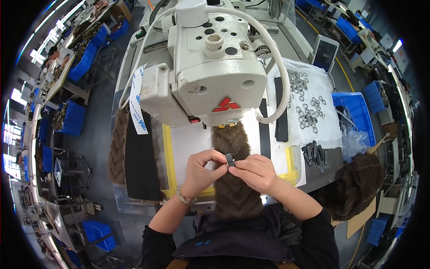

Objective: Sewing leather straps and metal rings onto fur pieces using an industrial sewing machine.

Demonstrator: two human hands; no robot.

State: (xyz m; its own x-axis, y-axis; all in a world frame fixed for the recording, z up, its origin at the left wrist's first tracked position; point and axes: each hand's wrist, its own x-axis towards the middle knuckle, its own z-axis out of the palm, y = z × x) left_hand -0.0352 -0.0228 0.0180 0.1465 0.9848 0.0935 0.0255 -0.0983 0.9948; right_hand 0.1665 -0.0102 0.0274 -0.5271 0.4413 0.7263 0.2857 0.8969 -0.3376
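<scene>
I'm seeing straight yellow tape (168,150) edging open white panel (190,141), centre-left; my left hand (201,170) and right hand (255,172) are pinching a small black strip (230,158).

ok so: one sewing machine (219,71), two hands (204,169) in front of it, one dark piece (230,159) between them, one tablet (325,54) plus dozens of metal rings (308,121) to its right

Small dark strap (230,158) above brown fur (237,197)
</scene>
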